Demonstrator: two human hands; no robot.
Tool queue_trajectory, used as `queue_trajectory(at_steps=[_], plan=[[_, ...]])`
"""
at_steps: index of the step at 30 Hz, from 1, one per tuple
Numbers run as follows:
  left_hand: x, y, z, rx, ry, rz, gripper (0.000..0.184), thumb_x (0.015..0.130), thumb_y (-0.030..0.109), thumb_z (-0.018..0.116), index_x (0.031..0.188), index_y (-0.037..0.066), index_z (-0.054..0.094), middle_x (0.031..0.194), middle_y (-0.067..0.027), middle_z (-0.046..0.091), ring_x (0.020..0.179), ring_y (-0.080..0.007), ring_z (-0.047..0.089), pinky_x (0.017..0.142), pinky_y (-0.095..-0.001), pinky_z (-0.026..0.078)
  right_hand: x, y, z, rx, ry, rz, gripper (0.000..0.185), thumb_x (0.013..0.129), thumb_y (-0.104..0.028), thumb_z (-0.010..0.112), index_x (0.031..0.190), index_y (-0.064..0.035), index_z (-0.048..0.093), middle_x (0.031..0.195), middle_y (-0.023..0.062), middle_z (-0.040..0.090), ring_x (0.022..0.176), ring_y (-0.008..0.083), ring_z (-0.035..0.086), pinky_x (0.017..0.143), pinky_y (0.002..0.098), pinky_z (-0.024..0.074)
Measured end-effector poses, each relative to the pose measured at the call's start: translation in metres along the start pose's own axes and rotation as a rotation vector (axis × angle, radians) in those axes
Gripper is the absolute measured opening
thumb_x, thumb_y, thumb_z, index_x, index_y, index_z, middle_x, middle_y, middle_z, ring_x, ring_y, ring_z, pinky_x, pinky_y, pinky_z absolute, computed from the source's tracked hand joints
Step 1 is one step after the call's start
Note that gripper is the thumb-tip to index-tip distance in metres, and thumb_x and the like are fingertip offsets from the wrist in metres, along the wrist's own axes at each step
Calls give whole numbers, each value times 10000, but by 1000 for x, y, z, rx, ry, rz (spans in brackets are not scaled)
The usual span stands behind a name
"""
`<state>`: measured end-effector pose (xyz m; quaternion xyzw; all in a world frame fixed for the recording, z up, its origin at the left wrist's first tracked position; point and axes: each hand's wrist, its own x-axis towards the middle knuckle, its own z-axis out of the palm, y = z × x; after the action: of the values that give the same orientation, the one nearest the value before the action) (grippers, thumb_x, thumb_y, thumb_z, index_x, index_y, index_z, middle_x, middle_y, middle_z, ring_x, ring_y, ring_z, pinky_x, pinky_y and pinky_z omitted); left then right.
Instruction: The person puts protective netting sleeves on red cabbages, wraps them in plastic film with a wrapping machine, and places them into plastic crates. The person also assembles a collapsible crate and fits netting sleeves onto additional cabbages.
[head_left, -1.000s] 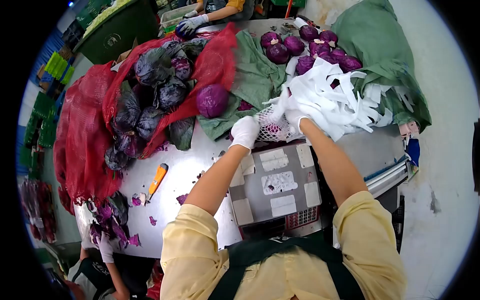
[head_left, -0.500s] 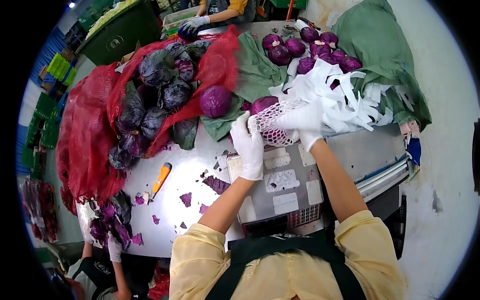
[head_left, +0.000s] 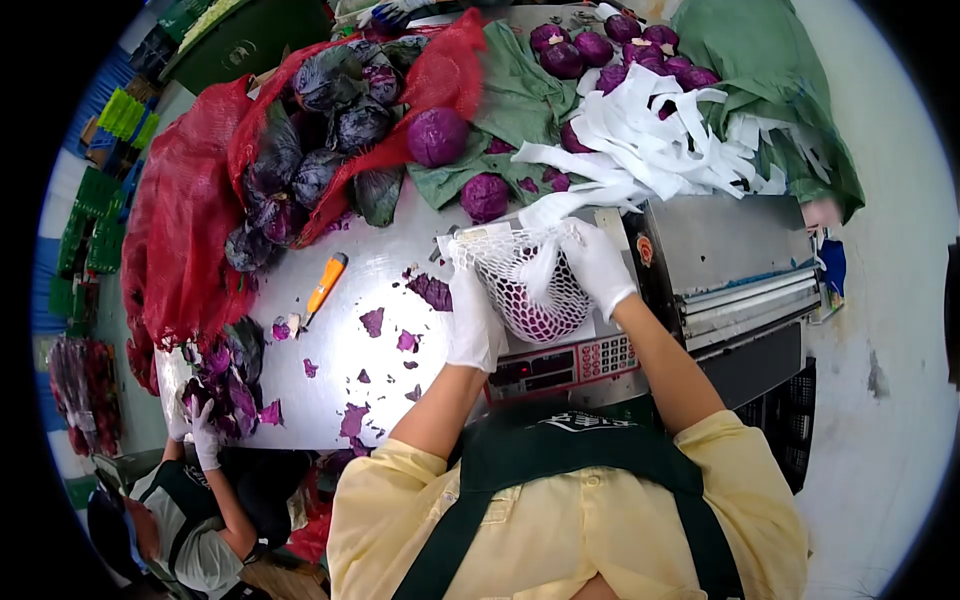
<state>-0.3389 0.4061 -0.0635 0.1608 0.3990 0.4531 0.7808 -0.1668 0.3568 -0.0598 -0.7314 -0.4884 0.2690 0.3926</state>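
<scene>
A white foam mesh net [head_left: 530,265] hangs stretched between my gloved hands, with a purple cabbage [head_left: 545,318] inside its lower part. My left hand [head_left: 474,315] grips the net's left edge, its fingers partly hidden by the mesh. At the right upper edge, my right hand [head_left: 598,268] has its fingers closed on the same net. Below the cabbage is a weighing scale [head_left: 560,367] with a red-framed keypad and display. Just beyond the net, a peeled purple cabbage [head_left: 485,197] and a larger one [head_left: 438,137] sit on green cloth.
White foam nets [head_left: 650,140] lie piled beside peeled cabbages [head_left: 592,48]. Leafy cabbages fill a red mesh sack [head_left: 190,220] on the left. An orange knife [head_left: 326,284] and leaf scraps lie on the metal table [head_left: 400,260]. A metal machine [head_left: 725,245] stands right; a co-worker [head_left: 190,510] handles leaves lower left.
Both hands have brought the net and cabbage nearer to my body, over the scale. The net is now spread wide between them, and the scale's display is lit red.
</scene>
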Motion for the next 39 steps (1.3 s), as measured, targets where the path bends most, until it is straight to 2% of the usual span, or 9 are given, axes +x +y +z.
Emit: queue_trajectory(at_steps=[8, 13, 19, 23, 26, 28, 32, 37, 39], plan=[[-41, -26, -4, 322, 156, -397, 430, 962, 462, 415, 1161, 134, 608, 1075, -30, 655, 954, -191, 628, 866, -380, 512, -5, 47, -11, 811, -226, 604, 327, 987, -192, 470, 1192, 30, 595, 1111, 47, 654, 973, 123, 598, 870, 271, 454], [-34, -20, -3, -37, -13, -524, 548, 1021, 465, 266, 1243, 51, 547, 1200, -115, 606, 1096, -245, 577, 915, -441, 483, -63, 14, -9, 563, 73, 248, 286, 1009, -216, 447, 1085, -1, 619, 1006, 36, 639, 922, 108, 575, 836, 256, 446], [-74, 6, -57, -94, -355, -422, 504, 856, 75, 644, 1310, 11, 434, 1258, -154, 551, 1088, -249, 578, 976, -379, 470, -125, -92, -45, 545, -89, 29, 214, 999, -172, 473, 996, 3, 597, 815, 29, 598, 731, 83, 548, 665, 234, 450], [-81, 17, -49, 168, -360, -220, 514, 984, 422, 442, 1252, -15, 490, 1205, -197, 579, 1071, -291, 592, 988, -414, 464, -131, -87, -73, 1090, -409, 422, 236, 975, -153, 469, 959, 13, 636, 884, 40, 646, 792, 146, 616, 717, 256, 483], [-66, 11, -46, -287, -596, -623, 860, 912, 706, 238, 1033, -61, 608, 1057, -246, 635, 1035, -326, 599, 967, -428, 476, -130, -90, -83, 390, -985, 319, 309, 973, -212, 480, 860, -21, 695, 882, 131, 692, 835, 207, 663, 736, 291, 517], [-70, 4, -43, -302, -430, -675, 746, 963, 624, 268, 1099, -36, 588, 1070, -222, 637, 1011, -300, 608, 952, -400, 487, -106, -43, -72, 1058, -1481, 648, 399, 992, -290, 444, 1171, 43, 570, 975, 157, 674, 898, 188, 636, 752, 284, 516], [-88, 25, -13, -259, -379, -632, 562, 992, 495, 323, 1138, 18, 582, 1057, -166, 646, 1002, -262, 618, 908, -392, 513, -94, -46, -58, 977, -493, 380, 428, 1020, -336, 392, 1210, 10, 556, 687, -24, 557, 534, 52, 502, 434, 205, 369], [-86, 42, -20, -453, -331, -504, 459, 921, 437, 465, 1083, 29, 601, 979, -156, 666, 886, -278, 653, 858, -410, 536, -134, -56, -29, 1266, -485, 751, 475, 1030, -304, 382, 1405, -14, 395, 1341, 119, 523, 1180, 151, 525, 1027, 301, 405], [-71, 32, -24, -606, -747, -410, 391, 877, 390, 526, 1017, 41, 637, 931, -131, 675, 858, -254, 660, 818, -400, 543, -134, -74, -33, 1112, -552, 407, 448, 1031, -246, 391, 1423, -31, 370, 1366, 93, 502, 1199, 145, 514, 1042, 316, 411]])
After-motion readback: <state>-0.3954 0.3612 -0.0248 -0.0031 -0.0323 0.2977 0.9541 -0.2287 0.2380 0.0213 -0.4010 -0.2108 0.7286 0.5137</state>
